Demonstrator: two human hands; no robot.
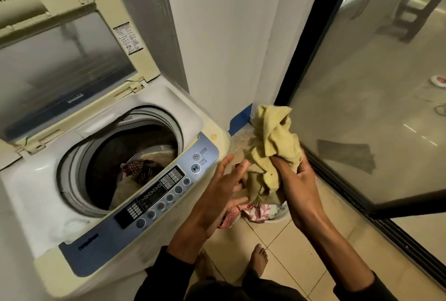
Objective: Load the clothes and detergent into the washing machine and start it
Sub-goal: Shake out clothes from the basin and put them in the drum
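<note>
A top-loading washing machine [210,129] stands at the left with its lid [60,59] raised. Some clothes [142,168] lie inside the drum. My right hand [296,180] grips a bunched yellow cloth [275,141], held up above a laundry basket [277,219] on the floor to the right of the machine. My left hand [224,189] is spread open beside the yellow cloth, fingers near its lower part. Pink patterned clothes [251,212] fill the basket below both hands.
The control panel [166,189] with buttons runs along the machine's front edge. A white wall column [224,35] rises behind the basket. A glass sliding door with a black frame [311,39] closes the right side. My bare feet [258,256] stand on tiled floor.
</note>
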